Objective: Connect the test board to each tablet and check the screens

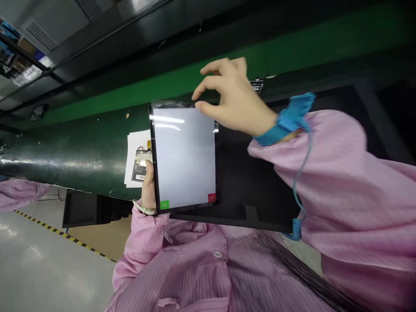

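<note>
Tablet (pixel 185 160) held by one edge, right hand (pixel 230 97) poised above

Dark green workbench (pixel 81 147) spans the view, a brighter green strip (pixel 136 93) beyond it; a broad black board (pixel 247 182) lies on the near side, and the tablet sits over its left end, screen up, in front of the person. The left hand (pixel 148 186) is closed on the tablet's left edge, thumb on the frame, other fingers hidden; the right hand is half open by the top edge, fingers curved and apart, nothing visible in its hold; whether a fingertip meets the tablet, I cannot tell.

With a grip seen at one side only, the tablet could tilt or slip if that thumb loosens, and its glass could chip on a hard edge; the blue cord (pixel 295 182) could snag if the right arm swings wide; a careless fingertip could smudge the screen or press its red square (pixel 212 197) or green square (pixel 164 204).

Pink sleeves (pixel 341 182) are loose, creased cloth; the tablet is a thin, glossy rectangle streaked with reflected light; white paper (pixel 131 143) beside it looks flat and matte, bearing a slim black part (pixel 139 173) with a printed label; the blue wrist strap (pixel 282 125) looks soft, its cord tightly coiled at the lower end.
</note>
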Available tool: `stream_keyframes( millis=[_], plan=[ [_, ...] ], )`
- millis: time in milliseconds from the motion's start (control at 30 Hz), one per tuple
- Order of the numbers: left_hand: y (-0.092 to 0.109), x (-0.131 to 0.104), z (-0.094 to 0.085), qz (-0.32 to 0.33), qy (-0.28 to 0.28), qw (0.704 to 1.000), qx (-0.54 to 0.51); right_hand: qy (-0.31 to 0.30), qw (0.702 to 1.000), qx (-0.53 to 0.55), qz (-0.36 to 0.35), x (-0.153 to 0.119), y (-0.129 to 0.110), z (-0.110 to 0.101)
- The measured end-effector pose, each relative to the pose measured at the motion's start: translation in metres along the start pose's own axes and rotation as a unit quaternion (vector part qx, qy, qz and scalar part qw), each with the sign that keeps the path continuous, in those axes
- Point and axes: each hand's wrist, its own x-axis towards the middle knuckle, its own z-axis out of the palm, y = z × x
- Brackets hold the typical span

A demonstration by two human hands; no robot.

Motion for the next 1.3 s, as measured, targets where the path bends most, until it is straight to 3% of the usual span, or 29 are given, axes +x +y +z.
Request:
stream_keyframes(
  millis=[100, 233, 367, 467, 533, 567, 600, 667, 733, 767, 833, 933, 1300],
  plan=[
    [0.013, -0.004, 0.006, -0.052, -0.023, 0.997, -0.045, 0.007, 0.999, 0.044, -0.005, 0.000, -0.003, 0.014],
    [0.029, -0.002, 0.025, -0.072, -0.013, 0.997, -0.019, -0.093, 0.986, 0.133, 0.024, -0.004, -0.009, 0.017],
    [0.028, 0.003, 0.050, -0.028, -0.018, 0.999, 0.036, -0.137, 0.971, 0.183, 0.067, -0.003, -0.011, 0.014],
    [0.024, 0.000, 0.056, 0.068, -0.126, 0.982, 0.123, -0.104, 0.972, 0.198, 0.075, -0.003, -0.006, 0.009],
    [0.021, -0.004, 0.045, 0.186, -0.179, 0.937, 0.237, -0.084, 0.973, 0.200, 0.076, -0.003, 0.000, 0.006],
    [0.019, -0.006, 0.034, 0.254, -0.163, 0.906, 0.297, -0.080, 0.974, 0.200, 0.076, -0.004, 0.003, 0.006],
    [0.016, -0.007, 0.021, 0.317, -0.115, 0.875, 0.348, -0.081, 0.974, 0.199, 0.076, -0.004, 0.005, 0.005],
    [0.008, -0.007, -0.012, 0.403, 0.045, 0.813, 0.417, -0.089, 0.973, 0.198, 0.074, -0.004, 0.009, 0.005],
    [-0.004, -0.003, -0.046, 0.399, 0.173, 0.761, 0.481, -0.093, 0.973, 0.201, 0.070, -0.004, 0.010, 0.006],
    [-0.012, -0.001, -0.062, 0.385, 0.194, 0.738, 0.519, -0.092, 0.973, 0.203, 0.067, -0.004, 0.010, 0.006],
    [-0.026, 0.004, -0.086, 0.361, 0.175, 0.699, 0.591, -0.090, 0.972, 0.207, 0.067, -0.004, 0.010, 0.005],
    [-0.044, 0.007, -0.103, 0.338, 0.128, 0.663, 0.656, -0.092, 0.971, 0.209, 0.073, -0.005, 0.009, 0.004],
    [-0.057, 0.006, -0.111, 0.381, 0.102, 0.581, 0.712, -0.092, 0.969, 0.216, 0.071, -0.008, 0.011, 0.001]
  ],
)
